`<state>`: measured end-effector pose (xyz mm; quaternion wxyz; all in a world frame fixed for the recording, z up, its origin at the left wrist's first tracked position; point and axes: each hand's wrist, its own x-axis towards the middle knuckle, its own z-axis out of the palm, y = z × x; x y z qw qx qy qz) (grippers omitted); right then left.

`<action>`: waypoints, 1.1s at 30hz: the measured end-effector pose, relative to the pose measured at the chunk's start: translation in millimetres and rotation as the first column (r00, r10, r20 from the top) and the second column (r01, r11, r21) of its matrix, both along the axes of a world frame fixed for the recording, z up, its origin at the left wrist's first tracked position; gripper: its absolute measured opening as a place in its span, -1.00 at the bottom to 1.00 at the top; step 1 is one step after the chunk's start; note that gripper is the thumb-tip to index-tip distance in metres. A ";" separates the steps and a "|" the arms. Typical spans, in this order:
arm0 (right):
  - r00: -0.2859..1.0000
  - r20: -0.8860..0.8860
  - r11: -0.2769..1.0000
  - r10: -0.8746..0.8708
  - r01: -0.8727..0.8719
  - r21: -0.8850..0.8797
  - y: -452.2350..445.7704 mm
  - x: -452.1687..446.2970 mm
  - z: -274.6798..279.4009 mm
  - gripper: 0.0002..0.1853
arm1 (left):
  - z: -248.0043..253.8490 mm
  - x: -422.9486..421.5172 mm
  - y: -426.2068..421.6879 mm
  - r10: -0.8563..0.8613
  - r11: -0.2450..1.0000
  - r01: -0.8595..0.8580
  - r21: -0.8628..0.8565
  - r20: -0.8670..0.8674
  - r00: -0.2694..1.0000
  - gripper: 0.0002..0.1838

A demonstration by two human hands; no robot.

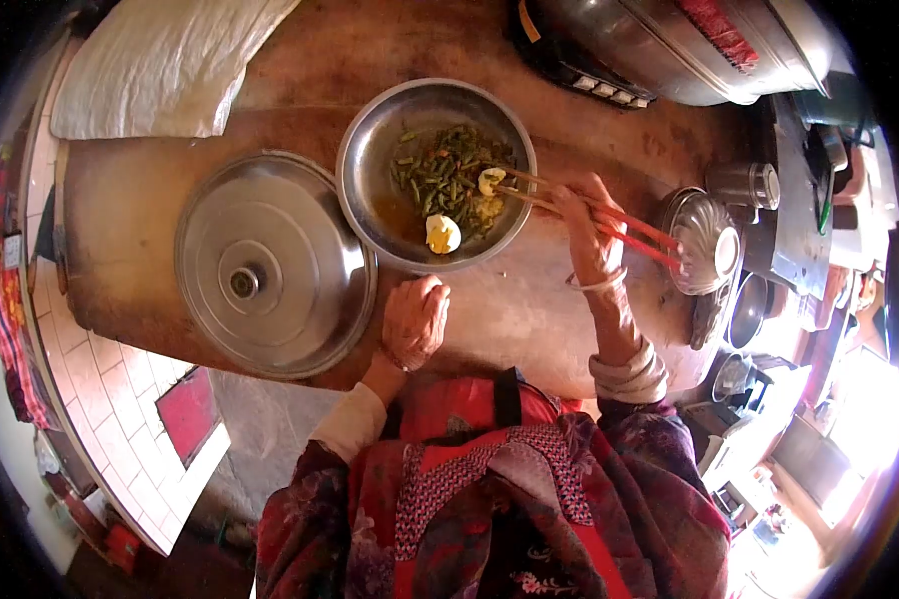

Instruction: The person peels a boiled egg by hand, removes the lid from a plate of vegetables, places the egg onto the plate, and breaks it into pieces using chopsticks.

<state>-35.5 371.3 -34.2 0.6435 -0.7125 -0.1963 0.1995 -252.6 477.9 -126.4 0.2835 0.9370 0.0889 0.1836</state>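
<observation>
A wide steel bowl [375, 225] on the wooden table holds chopped green vegetables [440, 170]. At its near side lies a piece of boiled egg [443, 235] with the yolk showing. My right hand [591, 225] is closed on a pair of chopsticks [634, 228] with red upper ends and plain tips. Those tips reach over the bowl's right rim to another piece of egg [490, 181]; whether they grip it I cannot tell. Just below the bowl, my left hand [416, 317] rests on the table with its fingers curled in; anything inside them is hidden.
Left of the bowl lies a large round metal lid [280, 250]. A pale cloth or sack [165, 70] covers the far left corner. Small metal bowls [707, 245] and a metal cup [744, 186] stand at right. A big steel pot [689, 45] sits at the far right.
</observation>
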 end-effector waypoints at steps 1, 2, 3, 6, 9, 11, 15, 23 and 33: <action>0.999 -0.018 0.999 0.031 -0.031 -0.027 3.6 4.3 -2.5 -0.78 | 1.5 0.3 -0.1 -0.008 1.000 0.007 -0.013 -0.011 1.000 -0.78; 0.999 -0.016 0.999 0.033 -0.033 -0.019 5.4 6.1 -2.9 -0.78 | 2.4 0.2 1.8 -0.012 1.000 0.012 -0.022 -0.021 1.000 -0.78; 0.996 -0.006 0.994 0.084 -0.085 -0.068 6.4 9.4 -3.0 -0.79 | 1.5 -1.0 2.9 -0.006 1.000 0.005 -0.016 -0.019 1.000 -0.78; 0.990 0.035 0.985 0.135 -0.130 -0.110 0.5 11.5 -6.0 -0.80 | -0.9 -1.4 1.0 -0.010 0.999 0.009 -0.037 -0.014 1.000 -0.78; 0.978 0.070 0.951 0.199 -0.175 -0.253 -2.5 3.1 8.2 -0.81 | 2.9 -1.9 0.1 0.015 1.000 -0.015 0.000 -0.054 0.998 -0.77; 0.990 0.024 0.973 0.139 -0.132 -0.187 -3.6 -1.9 2.2 -0.81 | 3.4 -2.2 -0.2 0.001 0.998 -0.005 -0.055 -0.082 0.997 -0.80; 0.994 -0.105 0.999 0.031 -0.035 -0.035 -3.5 -4.8 -11.8 -0.78 | -3.9 -1.8 -2.8 0.022 1.000 -0.022 -0.017 -0.027 0.999 -0.78; 0.980 -0.173 0.989 -0.102 0.118 0.087 -7.4 -4.0 6.0 -0.78 | -5.8 -4.7 -3.5 0.020 1.000 -0.022 -0.022 -0.068 0.997 -0.75; 0.962 0.245 0.973 0.122 -0.067 -0.221 -2.1 -26.5 -2.8 -0.86 | -2.5 -2.5 1.6 -0.021 0.999 0.019 -0.038 -0.045 0.999 -0.76</action>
